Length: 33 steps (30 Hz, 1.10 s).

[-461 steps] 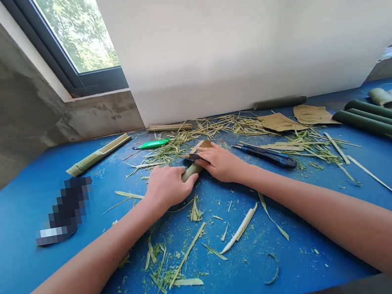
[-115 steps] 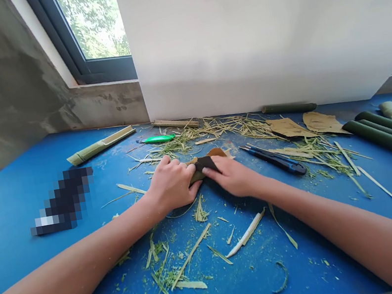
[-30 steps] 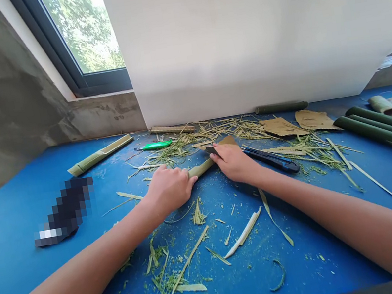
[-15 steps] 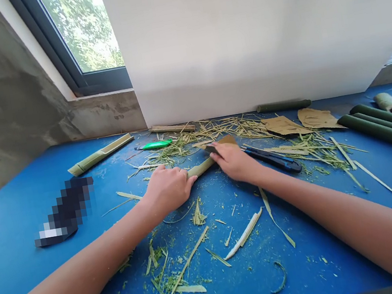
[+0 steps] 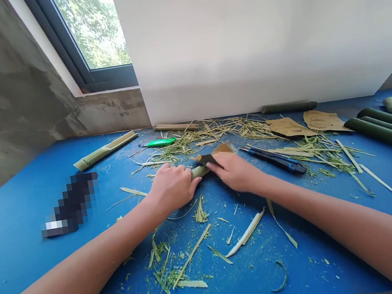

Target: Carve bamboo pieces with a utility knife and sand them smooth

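Observation:
My left hand (image 5: 173, 186) is closed around a pale green bamboo piece (image 5: 199, 171), knuckles up and thumb along its near side. In my right hand (image 5: 235, 170) is a folded sheet of sandpaper (image 5: 206, 159), brown on one face and dark on the other. It is wrapped over the bamboo, close to my left thumb. The right fingers are closed on the sheet and hide part of the bamboo. Just right of that hand lies a black and blue utility knife (image 5: 276, 158). Behind my left hand rests a green cutter (image 5: 160, 143).
Bamboo shavings (image 5: 241, 129) litter the blue table (image 5: 15, 237). A split bamboo piece (image 5: 106, 151) and a pixelated dark object (image 5: 73, 202) lie left. Torn brown sheets (image 5: 321, 121) and green bamboo lengths (image 5: 389, 134) lie right. A white board (image 5: 237, 34) stands behind.
My right hand has slid the sandpaper left along the bamboo, nearer to my left hand. My left hand keeps its grip. The whole view has shifted slightly.

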{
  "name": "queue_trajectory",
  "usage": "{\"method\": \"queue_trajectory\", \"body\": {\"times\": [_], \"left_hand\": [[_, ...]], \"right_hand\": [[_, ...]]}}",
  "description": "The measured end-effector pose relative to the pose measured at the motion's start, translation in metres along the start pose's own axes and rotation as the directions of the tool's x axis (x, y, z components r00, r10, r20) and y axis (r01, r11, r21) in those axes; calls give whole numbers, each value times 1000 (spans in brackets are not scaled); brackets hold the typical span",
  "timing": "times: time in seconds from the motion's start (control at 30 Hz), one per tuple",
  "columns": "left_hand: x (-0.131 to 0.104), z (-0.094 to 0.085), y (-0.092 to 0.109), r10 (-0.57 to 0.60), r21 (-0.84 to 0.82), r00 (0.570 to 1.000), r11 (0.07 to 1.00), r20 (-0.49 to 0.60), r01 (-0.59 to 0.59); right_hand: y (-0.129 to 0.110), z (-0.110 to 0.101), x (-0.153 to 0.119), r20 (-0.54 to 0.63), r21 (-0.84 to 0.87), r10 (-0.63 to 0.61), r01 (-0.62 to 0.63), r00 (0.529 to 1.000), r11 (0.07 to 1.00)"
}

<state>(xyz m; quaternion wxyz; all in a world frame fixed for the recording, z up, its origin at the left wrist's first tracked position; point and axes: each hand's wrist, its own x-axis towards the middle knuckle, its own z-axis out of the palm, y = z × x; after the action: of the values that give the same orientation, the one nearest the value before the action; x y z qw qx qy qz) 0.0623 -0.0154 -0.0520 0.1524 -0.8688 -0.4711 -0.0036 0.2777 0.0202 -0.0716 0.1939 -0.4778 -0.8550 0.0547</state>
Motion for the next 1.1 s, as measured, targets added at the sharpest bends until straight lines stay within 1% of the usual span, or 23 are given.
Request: {"method": "queue_trajectory", "body": {"times": [0.07,0.1,0.13,0.23,0.27,0.37,0.4,0.47,0.5,0.53,0.6,0.63,0.67,0.7,0.73,0.8,0.83,0.9,0.93,0.97,1.03,1.07,1.1], "left_hand": [[0,-1,-1,-14,-4,1000,1000,8,14],[0,-1,-1,-13,-7,1000,1000,8,13],[-1,-1,-1,-5,-12,1000,1000,4,5],[-2,0,-3,11,-42,1000,999,-14,-12],[-2,0,-4,1,-58,1000,998,-17,-2],[-3,4,-5,-42,-108,999,993,-32,39],[-3,5,-4,-46,-126,998,991,-45,41],[-3,8,-4,-44,-163,996,986,-75,31],[-3,9,-3,-45,-181,995,983,-84,29],[-3,9,-3,-50,-199,995,980,-89,32],[-2,10,-4,-61,-240,994,970,-92,37],[-2,11,-4,-65,-266,993,963,-100,36],[-2,12,-5,-66,-297,991,954,-115,29],[-1,12,-5,-59,-330,990,944,-130,13],[-1,13,-5,-50,-363,989,932,-139,-4],[-1,16,-5,-40,-424,991,905,-126,-17],[-1,18,-5,-41,-448,993,894,-109,-12],[-1,20,-3,-56,-475,995,880,-82,11],[0,20,-2,-64,-480,995,877,-82,17],[0,20,-2,-64,-481,994,877,-93,12],[0,20,-1,-54,-476,989,879,-136,-17],[0,20,0,-52,-471,986,882,-158,-29],[0,20,0,-56,-467,983,884,-176,-33]], "right_hand": [[2,-3,1,-12,-69,117,-117,993,991],[2,-4,2,-19,-85,141,-142,990,986],[2,-5,1,-14,-77,120,-121,993,990],[2,-4,0,27,12,-7,7,1000,1000],[2,-4,-1,31,22,3,-4,1000,1000],[3,-2,-1,21,-8,95,-95,995,995],[2,-1,-1,20,5,69,-69,997,998],[1,-1,-1,36,90,-62,59,997,994],[0,-2,-1,41,122,-98,93,994,988],[0,-3,-1,45,125,-78,72,996,990],[0,-6,0,37,55,79,-81,996,995],[0,-8,-1,26,15,156,-156,987,988],[-1,-9,-1,16,-2,189,-189,982,982],[-2,-9,-2,18,11,169,-169,985,986],[-3,-9,-3,27,44,112,-113,993,993],[-5,-6,-4,50,87,29,-33,998,996],[-5,-4,-5,56,77,42,-46,998,996],[-6,-2,-5,50,16,144,-145,988,989],[-6,-1,-6,36,3,160,-160,987,987],[-7,0,-7,25,17,124,-124,992,992],[-9,-1,-8,18,95,-36,35,999,995],[-9,-1,-8,18,116,-92,89,996,989],[-9,-2,-8,18,106,-98,96,995,990]]}}
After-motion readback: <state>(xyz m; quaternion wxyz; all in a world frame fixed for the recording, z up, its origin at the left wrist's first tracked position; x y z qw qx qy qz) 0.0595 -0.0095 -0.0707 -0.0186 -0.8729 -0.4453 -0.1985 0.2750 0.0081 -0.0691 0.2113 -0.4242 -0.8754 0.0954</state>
